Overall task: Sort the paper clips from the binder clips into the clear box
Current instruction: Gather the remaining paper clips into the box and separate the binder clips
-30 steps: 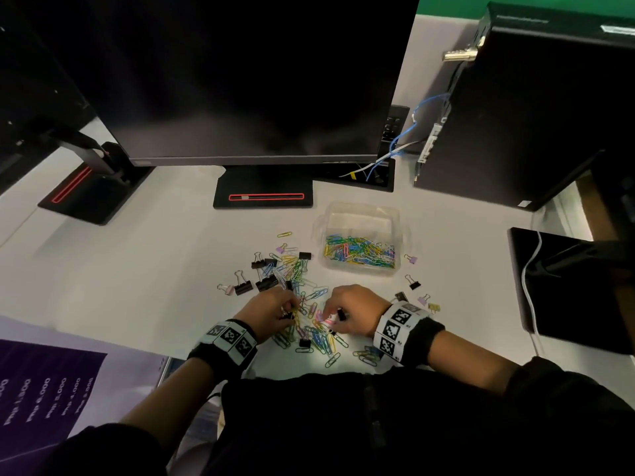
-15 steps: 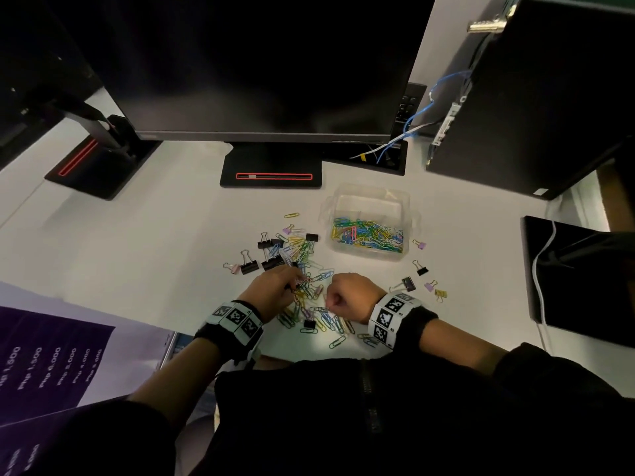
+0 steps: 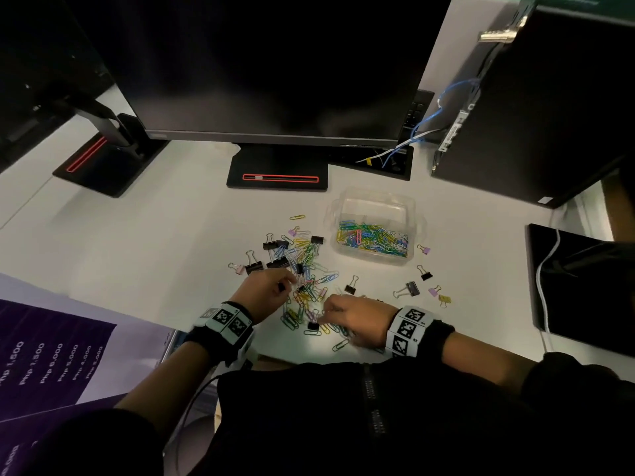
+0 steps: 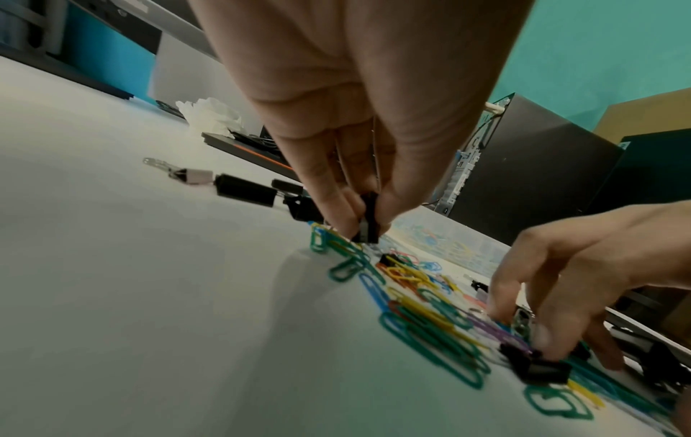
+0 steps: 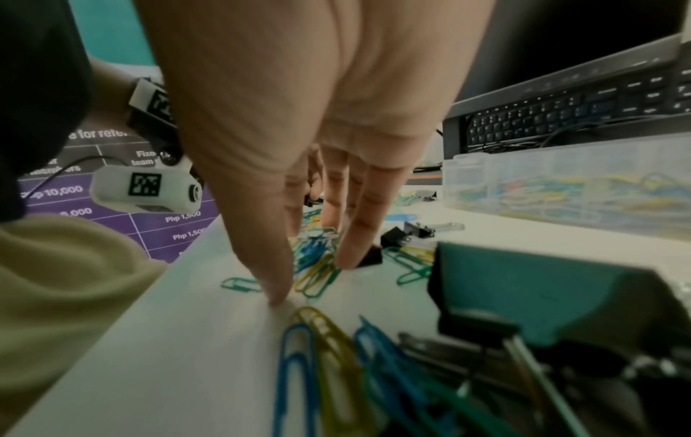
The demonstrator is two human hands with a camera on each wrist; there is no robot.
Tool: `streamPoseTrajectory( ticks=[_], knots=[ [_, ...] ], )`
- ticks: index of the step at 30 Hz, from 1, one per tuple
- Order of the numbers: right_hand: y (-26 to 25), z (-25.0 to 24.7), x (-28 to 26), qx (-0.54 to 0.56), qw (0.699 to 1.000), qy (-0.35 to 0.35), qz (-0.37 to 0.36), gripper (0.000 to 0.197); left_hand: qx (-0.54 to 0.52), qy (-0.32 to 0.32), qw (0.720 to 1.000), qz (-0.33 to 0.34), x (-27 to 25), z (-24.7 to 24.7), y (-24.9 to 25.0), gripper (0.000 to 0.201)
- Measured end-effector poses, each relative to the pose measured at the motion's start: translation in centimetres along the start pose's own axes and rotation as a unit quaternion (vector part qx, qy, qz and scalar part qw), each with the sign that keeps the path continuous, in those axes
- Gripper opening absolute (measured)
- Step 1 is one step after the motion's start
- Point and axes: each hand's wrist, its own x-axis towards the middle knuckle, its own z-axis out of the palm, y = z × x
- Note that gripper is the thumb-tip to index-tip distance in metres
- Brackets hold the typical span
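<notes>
A mixed pile of coloured paper clips and binder clips lies on the white desk. My left hand is at the pile's left side and pinches a small black binder clip between thumb and fingers. My right hand is at the pile's near side, fingers pointing down and spread, thumb on the desk. One fingertip touches another black binder clip. The clear box, with many paper clips inside, stands behind the pile to the right.
Black binder clips lie left of the pile, with others scattered on the right. A teal binder clip sits close under my right wrist. Monitor stands, a keyboard and a black case ring the back. A purple sheet lies at the left.
My right hand has uncurled from a fist and come down on the near part of the pile. My left hand stays at the pile's left side.
</notes>
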Motion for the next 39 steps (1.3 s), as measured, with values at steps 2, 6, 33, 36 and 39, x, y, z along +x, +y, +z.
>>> streamPoseTrajectory(
  ticks=[2,6,33,36,39],
  knots=[
    [-0.2,-0.1,0.2,0.015,1.000,0.000,0.008,0.050,0.003,0.005,1.000,-0.009,0.0,-0.2,-0.5,0.019],
    [-0.5,-0.5,0.9,0.019,0.999,0.027,0.030,0.033,0.012,0.020,1.000,-0.018,-0.4,-0.9,-1.2,0.018],
    [2.4,-5.4,0.5,0.153,0.968,0.126,0.152,0.017,-0.013,0.154,0.969,-0.194,0.2,-3.3,-5.8,0.034],
    [4.0,-6.9,-0.6,0.231,0.926,0.230,0.189,0.014,0.002,0.156,0.975,-0.159,-0.1,-3.2,-5.3,0.036],
    [5.9,-8.9,-1.4,0.241,0.892,0.299,0.237,0.013,0.057,0.089,0.991,-0.077,-0.4,-2.6,-4.1,0.029]
  ],
)
